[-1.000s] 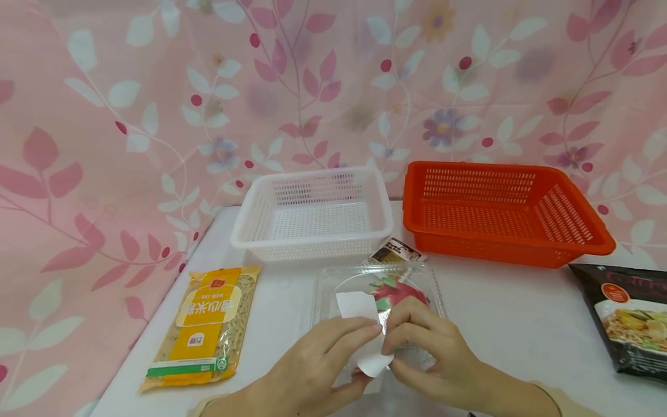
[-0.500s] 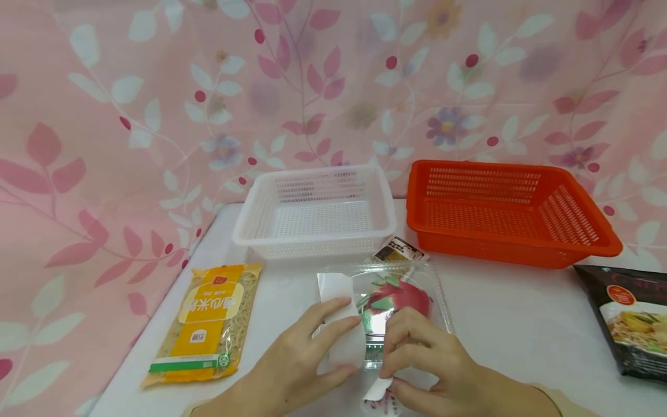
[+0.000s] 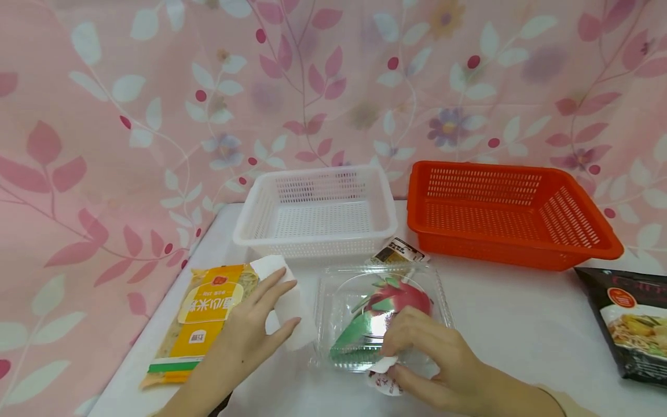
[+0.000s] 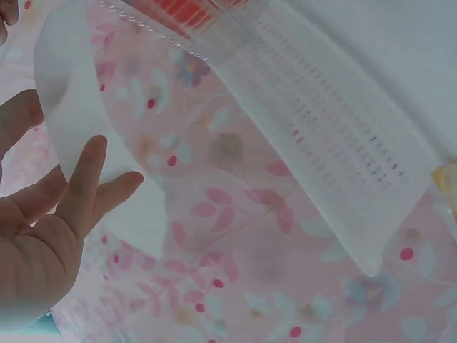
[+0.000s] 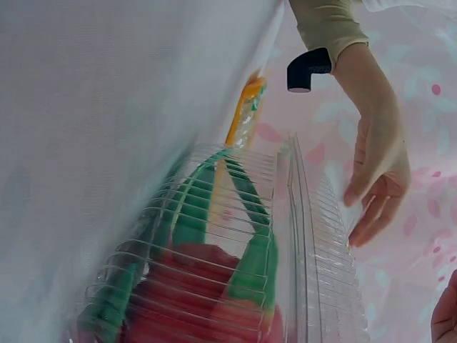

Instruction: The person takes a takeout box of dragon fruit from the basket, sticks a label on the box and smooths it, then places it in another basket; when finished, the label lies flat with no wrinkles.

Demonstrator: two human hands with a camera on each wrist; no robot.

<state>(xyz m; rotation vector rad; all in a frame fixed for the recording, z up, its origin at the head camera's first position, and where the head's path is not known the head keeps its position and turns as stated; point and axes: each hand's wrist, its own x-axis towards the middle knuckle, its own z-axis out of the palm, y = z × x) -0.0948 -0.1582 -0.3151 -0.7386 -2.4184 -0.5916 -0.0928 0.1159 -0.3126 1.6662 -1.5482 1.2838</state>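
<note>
My left hand (image 3: 255, 318) is beside the yellow noodle packet (image 3: 208, 313), with its fingers extended and spread over a curved white paper strip (image 3: 292, 313). The left wrist view also shows these fingertips against the paper strip (image 4: 121, 207). My right hand (image 3: 432, 353) pinches a white sticker (image 3: 385, 382) with reddish print, its upper edge curled over, at the front edge of a clear plastic clamshell box (image 3: 333, 289). Inside the box, a pink dragon fruit (image 3: 401, 296) with green leaf tips shows through the plastic; in the right wrist view, the dragon fruit (image 5: 193, 286) fills the lower part.
Behind the box stand a white plastic basket (image 3: 312, 246) and a red plastic basket (image 3: 495, 255). A small printed packet (image 3: 398, 252) lies partly behind the box. At the right edge is a black food packet (image 3: 625, 318). A floral cloth (image 3: 333, 75) hangs behind the table.
The left hand has drawn the white paper strip leftward, away from the sticker and off the box, toward the yellow packet. The right hand stays by the box's front edge, holding the sticker.
</note>
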